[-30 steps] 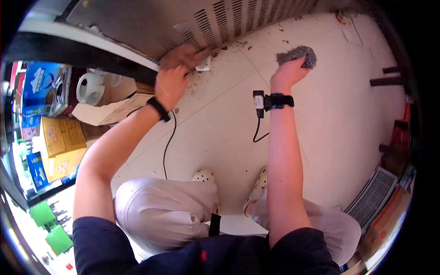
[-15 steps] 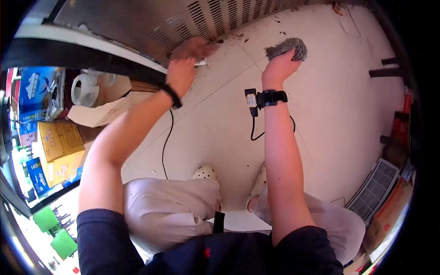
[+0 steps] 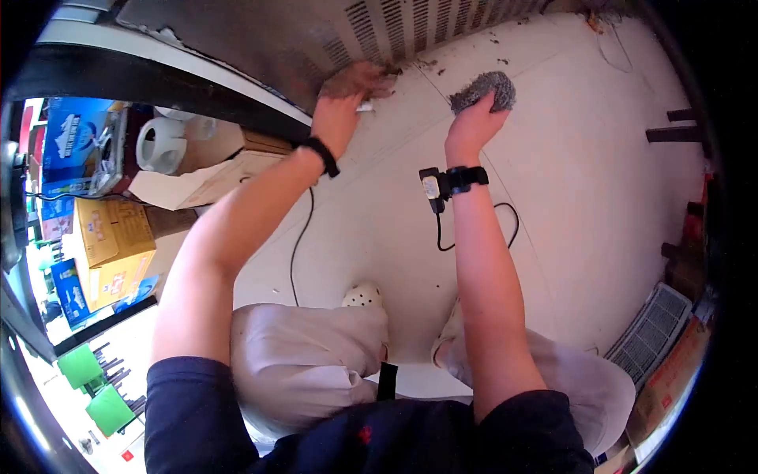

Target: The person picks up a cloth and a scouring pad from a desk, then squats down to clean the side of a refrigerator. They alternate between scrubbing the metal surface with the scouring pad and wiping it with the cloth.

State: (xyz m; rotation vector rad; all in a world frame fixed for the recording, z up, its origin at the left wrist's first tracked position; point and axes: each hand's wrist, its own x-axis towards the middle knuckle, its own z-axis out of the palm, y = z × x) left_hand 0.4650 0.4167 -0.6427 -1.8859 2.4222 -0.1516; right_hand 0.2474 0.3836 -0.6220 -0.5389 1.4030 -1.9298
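My right hand [image 3: 475,122] is closed around a grey shaggy cloth [image 3: 491,85], bunched up and held over the pale tiled floor [image 3: 395,213]. My left hand [image 3: 347,87] reaches to the foot of the slotted metal panel [image 3: 316,35]. Its fingers are smeared by motion and partly blend with the panel, so their grip does not show. A small white piece [image 3: 365,107] is visible just under that hand; whether it is held cannot be made out. Dark dirt crumbs [image 3: 426,66] lie along the panel's base, right of the left hand.
At left, a shelf holds an open cardboard box [image 3: 185,186], a white plastic jug [image 3: 162,144] and a yellow carton [image 3: 114,245]. A black cable [image 3: 298,245] crosses the floor. A grey vent grille [image 3: 651,332] and dark legs [image 3: 675,134] stand at right.
The view has shifted a little, moving the scene rightward. My right hand has brought the grey cloth slightly left and nearer to me. My left hand has slid right along the panel's foot.
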